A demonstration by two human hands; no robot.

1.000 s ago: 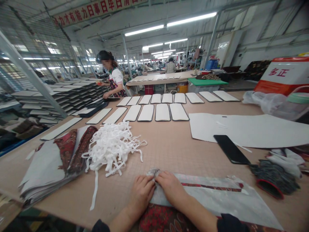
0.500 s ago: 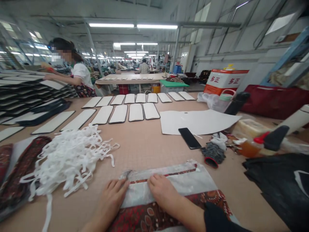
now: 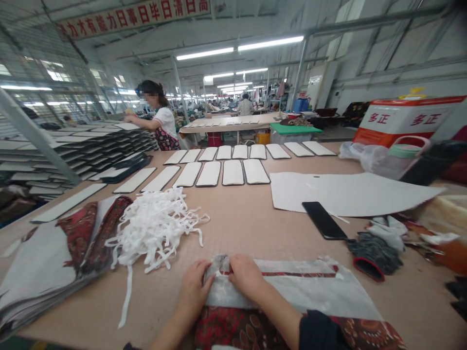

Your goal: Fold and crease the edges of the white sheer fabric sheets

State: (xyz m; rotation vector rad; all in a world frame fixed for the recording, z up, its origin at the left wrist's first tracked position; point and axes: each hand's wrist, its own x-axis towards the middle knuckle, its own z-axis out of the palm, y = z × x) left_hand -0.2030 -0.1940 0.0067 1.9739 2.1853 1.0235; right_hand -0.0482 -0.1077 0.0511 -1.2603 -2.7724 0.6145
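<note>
My left hand [image 3: 193, 287] and my right hand [image 3: 246, 274] sit close together at the left end of a grey-backed sheet with red patterned fabric [image 3: 295, 287]. Both hands grip its rumpled, folded edge, and the fingers curl over it. A thin red stripe runs along the sheet to the right of my hands. A tangled pile of white elastic strips [image 3: 155, 228] lies to the left, apart from my left hand. Patterned fabric under my forearms [image 3: 237, 330] spreads toward the table's near edge.
A stack of patterned sheets [image 3: 51, 262] lies at the left of the brown work table [image 3: 233, 238]. Rows of white padded panels [image 3: 233, 172] stand beyond. To the right are a black phone [image 3: 323, 220], a dark glove [image 3: 372, 255] and a large white sheet [image 3: 346, 194]. A co-worker [image 3: 164, 119] handles stacked panels.
My hands have moved closer and now bunch the sheet's left end instead of lying on it flat. The view has swung slightly, shifting the table and its objects in the frame.
</note>
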